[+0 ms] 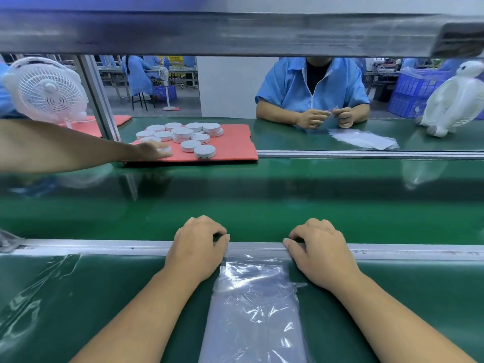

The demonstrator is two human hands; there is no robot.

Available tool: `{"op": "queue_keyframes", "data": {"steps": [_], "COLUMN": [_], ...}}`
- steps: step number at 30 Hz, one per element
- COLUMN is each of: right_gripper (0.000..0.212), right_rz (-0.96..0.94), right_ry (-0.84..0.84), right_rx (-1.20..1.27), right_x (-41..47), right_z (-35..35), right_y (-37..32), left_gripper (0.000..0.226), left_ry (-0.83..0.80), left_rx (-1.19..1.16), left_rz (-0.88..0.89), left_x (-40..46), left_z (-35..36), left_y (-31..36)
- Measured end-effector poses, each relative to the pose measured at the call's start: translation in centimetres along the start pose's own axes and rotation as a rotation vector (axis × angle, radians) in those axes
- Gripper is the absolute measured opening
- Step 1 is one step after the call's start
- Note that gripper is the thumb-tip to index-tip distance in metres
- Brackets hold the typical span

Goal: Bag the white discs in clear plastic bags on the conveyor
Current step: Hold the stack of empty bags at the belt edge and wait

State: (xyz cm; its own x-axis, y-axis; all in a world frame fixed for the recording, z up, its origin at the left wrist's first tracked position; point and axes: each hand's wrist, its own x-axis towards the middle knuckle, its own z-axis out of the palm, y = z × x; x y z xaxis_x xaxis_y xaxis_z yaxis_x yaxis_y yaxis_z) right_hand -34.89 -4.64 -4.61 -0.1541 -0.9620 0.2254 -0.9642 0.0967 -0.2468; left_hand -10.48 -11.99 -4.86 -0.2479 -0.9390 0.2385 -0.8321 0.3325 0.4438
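Note:
A stack of clear plastic bags (255, 310) lies on the green surface right in front of me, between my forearms. My left hand (197, 247) rests on the aluminium rail (91, 246) with loosely curled fingers and holds nothing. My right hand (318, 248) rests on the same rail in the same way, empty. Several white discs (189, 136) sit piled on a red mat (235, 146) across the green conveyor belt (262, 200). Another person's hand (154, 150) reaches in from the left and covers one disc at the mat's near-left corner.
A person in a blue coat (313, 86) sits opposite, handling something small, with loose clear bags (362, 138) beside them. A white fan (48, 89) stands far left, a white device (454, 99) far right. A metal beam (235, 32) crosses overhead. Crumpled plastic film (31, 292) lies at my left.

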Motion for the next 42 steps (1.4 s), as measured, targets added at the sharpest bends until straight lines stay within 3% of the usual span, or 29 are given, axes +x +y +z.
{"op": "queue_keyframes", "data": {"steps": [31, 35, 37, 40, 42], "right_gripper": [0.028, 0.027, 0.027, 0.026, 0.025], "right_rz": [0.003, 0.004, 0.002, -0.005, -0.019], "right_ry": [0.028, 0.023, 0.027, 0.017, 0.006], "right_rx": [0.037, 0.036, 0.041, 0.045, 0.058], "right_x": [-0.1, -0.1, -0.1, 0.1, 0.1], "right_z": [-0.1, 0.0, 0.0, 0.0, -0.1], "right_y": [0.1, 0.1, 0.3, 0.4, 0.1], "left_gripper": [0.020, 0.016, 0.031, 0.089, 0.099], "left_ry": [-0.040, -0.125, -0.221, -0.418, -0.504], "left_rx": [-0.054, 0.010, 0.203, 0.342, 0.390], "left_rz": [0.046, 0.048, -0.020, -0.330, -0.456], "left_x": [-0.5, -1.1, -1.2, -2.0, -3.6], "left_z": [-0.9, -2.4, -5.1, -10.7, -12.9], "left_y": [0.8, 1.9, 2.1, 0.5, -0.5]}}
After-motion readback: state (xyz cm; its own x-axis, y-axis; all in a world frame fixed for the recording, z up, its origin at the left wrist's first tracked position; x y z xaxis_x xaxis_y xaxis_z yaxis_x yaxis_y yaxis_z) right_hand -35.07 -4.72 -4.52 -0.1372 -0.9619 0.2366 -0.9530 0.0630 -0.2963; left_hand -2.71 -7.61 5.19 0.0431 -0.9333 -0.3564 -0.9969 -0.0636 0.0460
